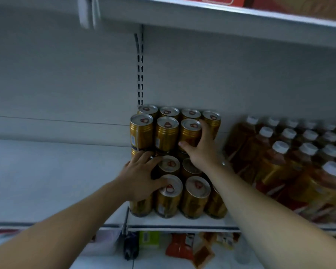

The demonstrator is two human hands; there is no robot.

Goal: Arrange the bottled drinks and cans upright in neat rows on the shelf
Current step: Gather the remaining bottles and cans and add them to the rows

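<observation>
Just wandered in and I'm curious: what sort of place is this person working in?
Most likely a shop or supermarket aisle. Gold cans stand stacked in rows on a white metal shelf, many identical bottles of amber drink sit beside them, and packaged goods lie on the shelf below.

Glossy gold metal cans (166, 133) (silvery tops), clear plastic bottles (275, 164), matt shelf (47, 171).

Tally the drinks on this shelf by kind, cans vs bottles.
Gold cans: 13 (11 lids showing, at least 2 more with lids hidden)
Bottles: 13 white caps countable; they are blurred and the rows run off the frame
Total: at least 26
</observation>
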